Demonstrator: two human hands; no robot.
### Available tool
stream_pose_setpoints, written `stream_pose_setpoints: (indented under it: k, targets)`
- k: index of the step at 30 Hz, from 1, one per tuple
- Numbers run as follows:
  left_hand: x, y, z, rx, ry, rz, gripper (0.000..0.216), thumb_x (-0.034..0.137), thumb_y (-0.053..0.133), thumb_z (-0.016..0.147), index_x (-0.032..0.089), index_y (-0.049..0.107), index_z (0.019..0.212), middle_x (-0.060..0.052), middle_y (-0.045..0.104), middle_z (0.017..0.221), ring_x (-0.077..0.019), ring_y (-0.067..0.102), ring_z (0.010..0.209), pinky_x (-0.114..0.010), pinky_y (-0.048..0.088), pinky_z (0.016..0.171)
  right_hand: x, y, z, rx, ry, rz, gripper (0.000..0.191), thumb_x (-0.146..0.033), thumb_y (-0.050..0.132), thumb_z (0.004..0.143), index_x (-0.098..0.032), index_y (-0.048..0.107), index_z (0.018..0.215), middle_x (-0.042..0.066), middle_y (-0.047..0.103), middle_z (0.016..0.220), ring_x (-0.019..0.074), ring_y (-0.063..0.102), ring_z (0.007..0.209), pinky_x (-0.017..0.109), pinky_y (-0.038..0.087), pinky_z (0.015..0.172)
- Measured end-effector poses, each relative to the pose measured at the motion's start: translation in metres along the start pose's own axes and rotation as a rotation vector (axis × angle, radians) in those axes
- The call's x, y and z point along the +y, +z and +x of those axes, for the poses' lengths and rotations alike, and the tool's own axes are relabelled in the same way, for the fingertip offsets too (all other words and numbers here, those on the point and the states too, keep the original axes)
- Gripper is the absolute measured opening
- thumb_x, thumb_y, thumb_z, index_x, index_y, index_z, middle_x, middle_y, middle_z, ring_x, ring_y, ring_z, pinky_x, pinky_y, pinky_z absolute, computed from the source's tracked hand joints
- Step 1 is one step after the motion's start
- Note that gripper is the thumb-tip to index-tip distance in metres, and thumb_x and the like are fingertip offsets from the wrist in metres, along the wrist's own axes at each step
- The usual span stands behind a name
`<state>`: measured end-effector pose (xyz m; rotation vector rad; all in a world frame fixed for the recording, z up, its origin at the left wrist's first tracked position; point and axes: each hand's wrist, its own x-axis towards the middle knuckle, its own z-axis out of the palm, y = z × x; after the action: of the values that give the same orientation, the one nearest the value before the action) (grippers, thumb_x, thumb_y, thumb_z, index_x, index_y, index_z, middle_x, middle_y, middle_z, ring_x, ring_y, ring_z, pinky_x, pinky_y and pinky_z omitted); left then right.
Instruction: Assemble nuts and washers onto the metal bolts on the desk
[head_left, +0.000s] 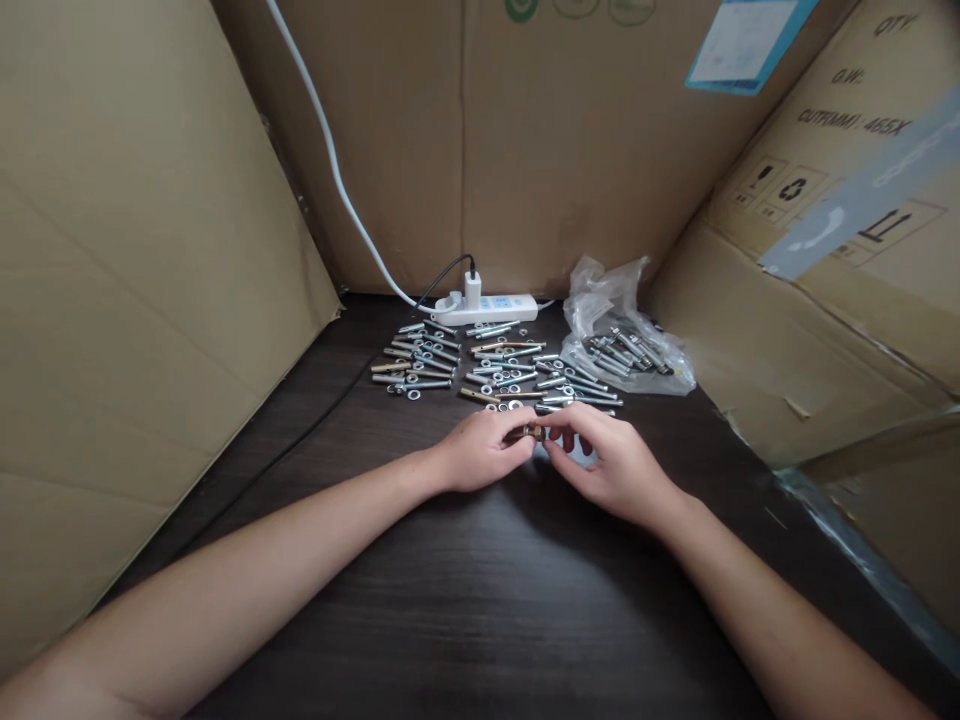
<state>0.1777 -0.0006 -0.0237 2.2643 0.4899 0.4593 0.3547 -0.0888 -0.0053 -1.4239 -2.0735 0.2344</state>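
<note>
My left hand (480, 450) and my right hand (609, 462) meet over a dark wooden table (465, 600). Both pinch one small metal bolt (529, 433) held level between their fingertips. The left fingers close on its left end, the right fingers on its right end. Just beyond the hands lie several loose silver bolts, sleeves and washers (495, 370) spread in rows on the table.
A clear plastic bag (622, 340) with more bolts lies at the back right. A white power strip (487, 306) with a plugged charger and white cable sits by the back wall. Cardboard boxes (135, 300) wall in the table on the left, back and right.
</note>
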Motion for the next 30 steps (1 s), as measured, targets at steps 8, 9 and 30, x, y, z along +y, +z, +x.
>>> stream_pose_setpoints:
  k: [8,9,30]
  targets:
    - [-0.0005,0.0006,-0.0008,-0.032,-0.004,0.074,0.017,0.025,0.043,0.086,0.019,0.056,0.096,0.002,0.056,0.074,-0.0121,0.048,0.064,-0.022,0.035,0.061,-0.0063,-0.0007,0.0020,-0.092,0.104,-0.035,0.010,-0.028,0.050,0.086,-0.019,0.053,0.083,0.000,0.057,0.070,0.0119,0.051,0.060,0.024,0.038,0.057]
    - [-0.0002,0.0007,-0.0010,-0.036,0.000,0.087,0.016,0.026,0.043,0.086,0.019,0.056,0.094,0.002,0.056,0.074,-0.0119,0.047,0.063,-0.022,0.034,0.060,-0.0064,-0.0002,0.0021,-0.104,0.112,-0.040,0.014,-0.030,0.048,0.088,-0.019,0.052,0.079,-0.001,0.056,0.067,0.0116,0.049,0.058,0.024,0.037,0.056]
    - [0.0025,0.0024,-0.0022,-0.024,0.031,0.200,0.011,0.026,0.046,0.084,0.019,0.055,0.087,0.002,0.056,0.072,-0.0118,0.050,0.060,-0.022,0.034,0.056,-0.0037,0.0020,0.0016,-0.153,0.126,-0.024,0.017,-0.029,0.045,0.089,-0.020,0.049,0.075,-0.001,0.057,0.065,0.0124,0.050,0.057,0.024,0.034,0.055]
